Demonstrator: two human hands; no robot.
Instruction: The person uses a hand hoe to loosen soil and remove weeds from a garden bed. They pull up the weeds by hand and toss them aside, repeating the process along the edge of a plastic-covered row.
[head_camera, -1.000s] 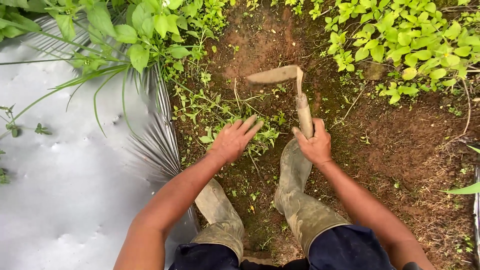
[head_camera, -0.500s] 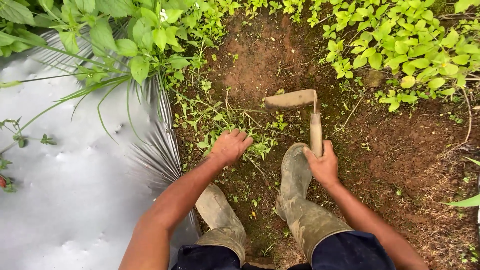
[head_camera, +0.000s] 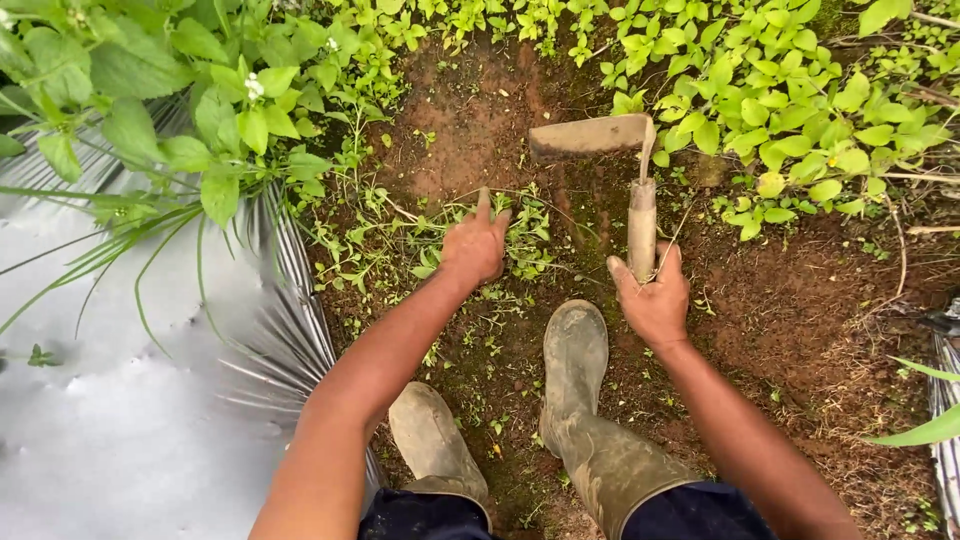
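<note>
My right hand (head_camera: 655, 297) grips the short wooden handle of a small hoe (head_camera: 612, 150). Its flat muddy blade points left, over bare brown soil. My left hand (head_camera: 476, 243) presses down into a clump of small green weeds (head_camera: 520, 240), fingers curled into the stems. Both arms reach forward over my two muddy rubber boots (head_camera: 575, 375), which stand on the damp earth below the hands.
A silver plastic mulch sheet (head_camera: 120, 400) covers the ground on the left, its pleated edge beside my left boot. Leafy plants (head_camera: 790, 100) crowd the top and right. Bare soil (head_camera: 800, 320) lies to the right of the hoe.
My left hand went from spread open over the weeds to closing on a clump further forward. The hoe blade and right hand stayed together as the view shifted.
</note>
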